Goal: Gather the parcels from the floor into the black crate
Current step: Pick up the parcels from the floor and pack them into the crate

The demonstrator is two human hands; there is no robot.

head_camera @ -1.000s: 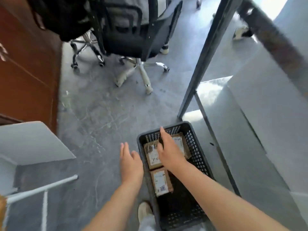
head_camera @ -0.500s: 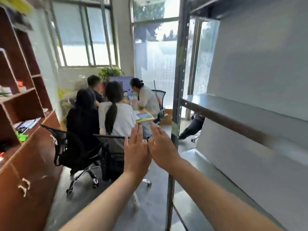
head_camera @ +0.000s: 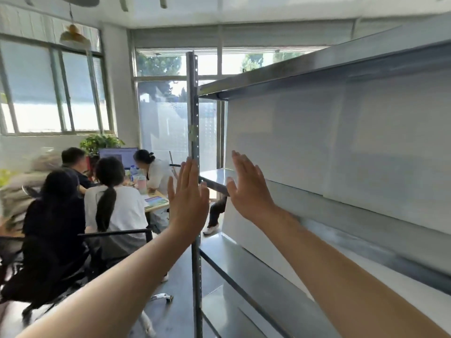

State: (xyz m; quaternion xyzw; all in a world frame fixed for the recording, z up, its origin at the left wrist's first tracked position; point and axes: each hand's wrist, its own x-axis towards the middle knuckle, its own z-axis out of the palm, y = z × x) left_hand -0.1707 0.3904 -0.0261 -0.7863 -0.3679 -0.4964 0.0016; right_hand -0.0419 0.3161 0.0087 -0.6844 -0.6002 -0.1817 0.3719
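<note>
left hand (head_camera: 189, 200) raised flat, right hand (head_camera: 250, 191) likewise — empty

Looked an office, people (head_camera: 114, 203) sat round a table (head_camera: 156, 208) with a monitor (head_camera: 118, 156) left of the left hand (head_camera: 189, 198), office chair (head_camera: 117, 232) below, metal shelving (head_camera: 341, 211) stood behind the right hand (head_camera: 251, 193), windows (head_camera: 56, 93) beyond.

Right, near: grey metal shelving rack (head_camera: 329, 69).
Left, far: people (head_camera: 114, 206) seated at a desk (head_camera: 156, 202); monitor (head_camera: 118, 156); potted plant (head_camera: 100, 142).
</note>
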